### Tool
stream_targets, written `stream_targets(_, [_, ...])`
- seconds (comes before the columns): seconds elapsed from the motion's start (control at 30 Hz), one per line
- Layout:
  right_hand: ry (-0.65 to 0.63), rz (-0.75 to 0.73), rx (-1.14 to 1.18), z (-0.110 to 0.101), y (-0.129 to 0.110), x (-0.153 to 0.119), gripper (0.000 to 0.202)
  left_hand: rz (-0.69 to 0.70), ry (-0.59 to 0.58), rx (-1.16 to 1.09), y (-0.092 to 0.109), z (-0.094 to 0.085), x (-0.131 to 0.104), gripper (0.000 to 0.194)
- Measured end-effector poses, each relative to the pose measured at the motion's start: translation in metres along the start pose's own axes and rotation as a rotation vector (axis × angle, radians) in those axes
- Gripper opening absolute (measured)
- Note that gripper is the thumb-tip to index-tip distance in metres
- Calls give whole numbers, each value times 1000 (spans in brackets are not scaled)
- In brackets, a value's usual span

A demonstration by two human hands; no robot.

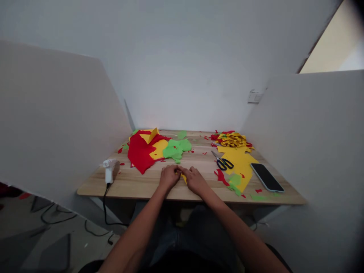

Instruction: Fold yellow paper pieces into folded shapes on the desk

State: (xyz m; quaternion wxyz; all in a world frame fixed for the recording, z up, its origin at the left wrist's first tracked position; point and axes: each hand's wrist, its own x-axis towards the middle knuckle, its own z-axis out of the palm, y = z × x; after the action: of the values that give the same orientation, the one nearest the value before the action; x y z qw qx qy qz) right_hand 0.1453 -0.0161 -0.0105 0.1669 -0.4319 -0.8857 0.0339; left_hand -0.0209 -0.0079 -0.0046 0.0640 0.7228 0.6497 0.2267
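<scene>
Two bare hands meet at the near edge of the bench [131, 188], right in front of the person, with a small yellow piece [184, 178] between them. From where I stand, the left hand [169, 176] has its fingers curled in and closed, the tips pinching the strip's upper end. The right hand [195, 181] lies over the other side, fingers bent and nearly together, pressing onto the same piece; its thumb is too hidden to make out. The fingertips of both hands all but touch.

Going round from the hands, the glue gun [109, 172] stands at nine o'clock, the red sheet [139, 154] lies at ten and the green scrap [178, 148] near twelve. A ruffled yellow pile [232, 139] sits at two; the scissors [223, 163], yellow sheet [241, 167] and phone [266, 177] lie towards three, the phone farthest out.
</scene>
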Motion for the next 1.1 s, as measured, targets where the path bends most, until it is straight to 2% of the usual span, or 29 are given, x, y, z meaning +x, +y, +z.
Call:
stream_targets(0.23, [-1,-13,8,-7,2,-14,71,-7,-8,-47,1,-1,-1,16])
stream_targets(0.47, [-36,3,-20,-16,1,-26,65,-42,-12,-65,3,-1,-1,16])
stream_targets(0.83, [15,41,25,-18,3,-38,66,-14,-10,-88,2,-1,-2,15])
stream_targets(1.03, [134,80,211,-10,8,-25,69,7,-31,-81,2,-2,-1,15])
stream_targets(1.1, [123,52,234,-6,7,-15,73,16,-25,-79,2,-2,-1,15])
